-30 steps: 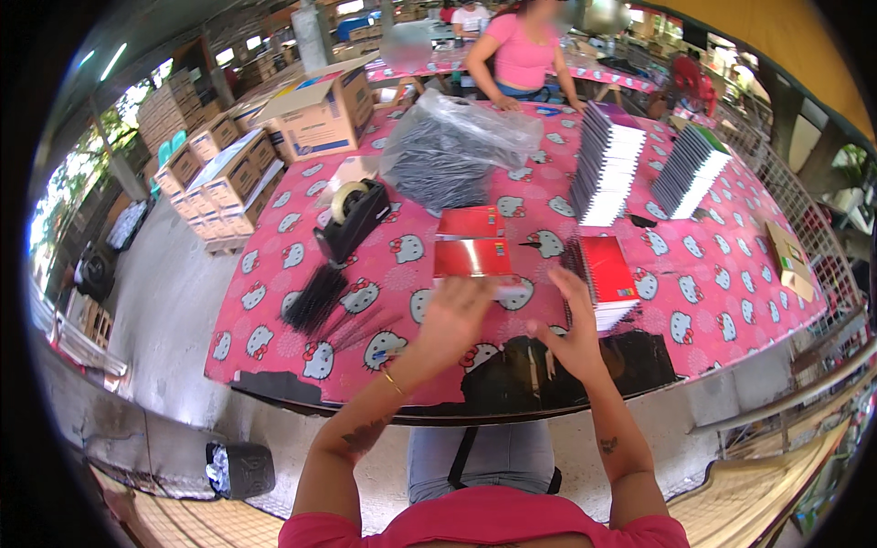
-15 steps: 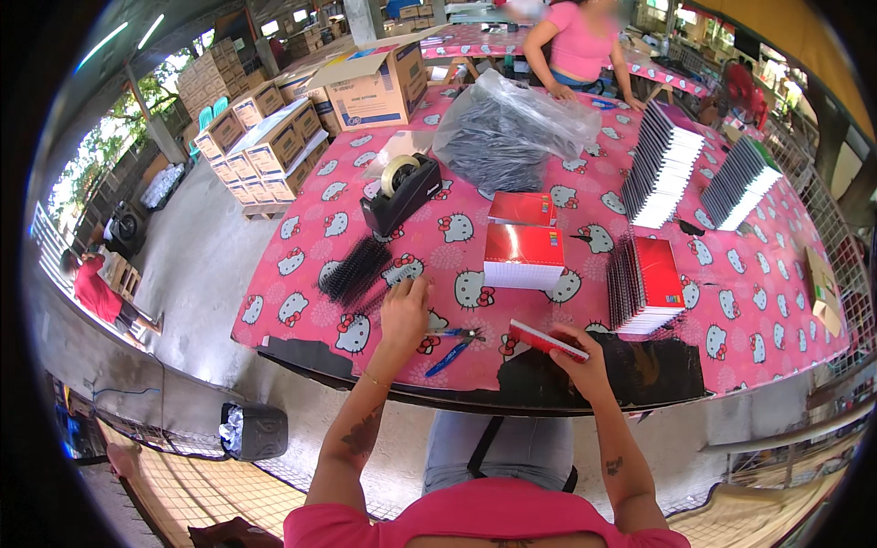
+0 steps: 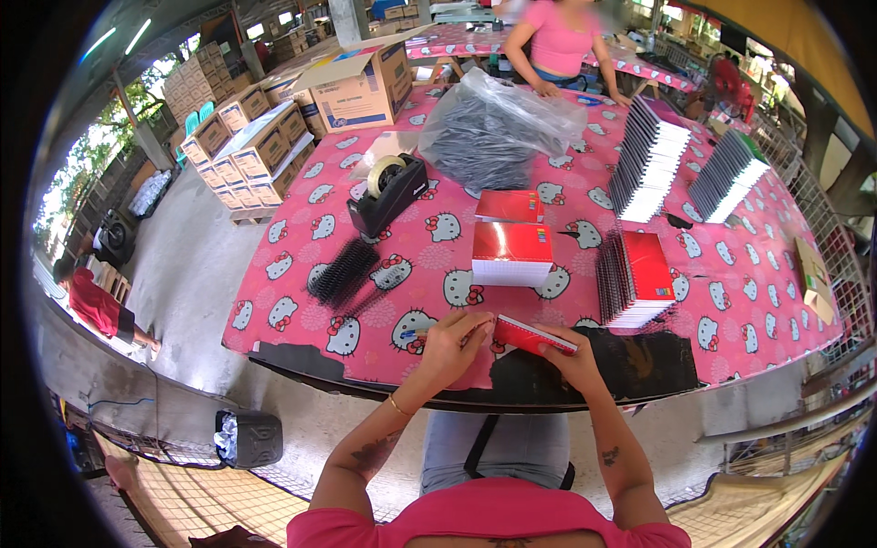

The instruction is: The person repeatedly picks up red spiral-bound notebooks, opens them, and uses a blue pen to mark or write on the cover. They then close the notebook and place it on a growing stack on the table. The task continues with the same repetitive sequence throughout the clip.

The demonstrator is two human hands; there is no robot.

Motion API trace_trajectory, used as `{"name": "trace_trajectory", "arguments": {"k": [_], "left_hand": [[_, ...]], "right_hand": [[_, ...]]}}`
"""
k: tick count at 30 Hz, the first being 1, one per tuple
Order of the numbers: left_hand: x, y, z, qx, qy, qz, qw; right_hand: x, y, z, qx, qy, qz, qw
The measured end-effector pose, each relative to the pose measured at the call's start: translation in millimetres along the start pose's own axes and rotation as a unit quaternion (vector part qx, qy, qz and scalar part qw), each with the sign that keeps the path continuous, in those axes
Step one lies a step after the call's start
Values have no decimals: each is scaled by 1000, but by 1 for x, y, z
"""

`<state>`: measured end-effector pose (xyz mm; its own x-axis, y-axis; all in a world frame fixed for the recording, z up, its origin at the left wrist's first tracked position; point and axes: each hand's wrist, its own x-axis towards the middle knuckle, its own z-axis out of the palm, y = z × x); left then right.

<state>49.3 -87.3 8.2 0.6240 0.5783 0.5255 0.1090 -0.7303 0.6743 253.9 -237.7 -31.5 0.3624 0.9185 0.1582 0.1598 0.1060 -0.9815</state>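
Observation:
My right hand grips a small red notebook, held tilted just above the near table edge with its spine edge facing up. Close to the notebook's left end, my left hand has its fingertips pinched together. Whatever thin thing they may hold is too small to make out. Blue-handled pliers lie mostly hidden under my left hand. Farther left on the table is a pile of black spiral binding coils. Straight ahead sits a stack of red notebooks with white page edges.
A black tape dispenser stands beyond the coils, with a clear bag of dark coils behind it. Spiral-bound red notebooks and taller notebook stacks stand at right. Another person is across the table near a cardboard box.
My left hand has moved from beside the coil pile, right and nearer, to the notebook's left end, now covering most of the pliers. The right hand still holds the notebook, shifted slightly left.

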Motion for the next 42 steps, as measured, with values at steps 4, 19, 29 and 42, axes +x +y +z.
{"name": "trace_trajectory", "arguments": {"k": [4,19,29,42], "left_hand": [[0,2,3,-48,1,-9,999],[21,-8,-9,-27,-103,39,994],[30,14,-19,18,-232,91,968],[-49,33,32,338,-91,125,928]], "right_hand": [[0,-2,1,-1,-9,-25,1000],[-7,-3,-11,-21,-34,22,999],[-12,-6,-11,-25,-100,-37,994],[-22,-38,12,40,43,35,998]]}}
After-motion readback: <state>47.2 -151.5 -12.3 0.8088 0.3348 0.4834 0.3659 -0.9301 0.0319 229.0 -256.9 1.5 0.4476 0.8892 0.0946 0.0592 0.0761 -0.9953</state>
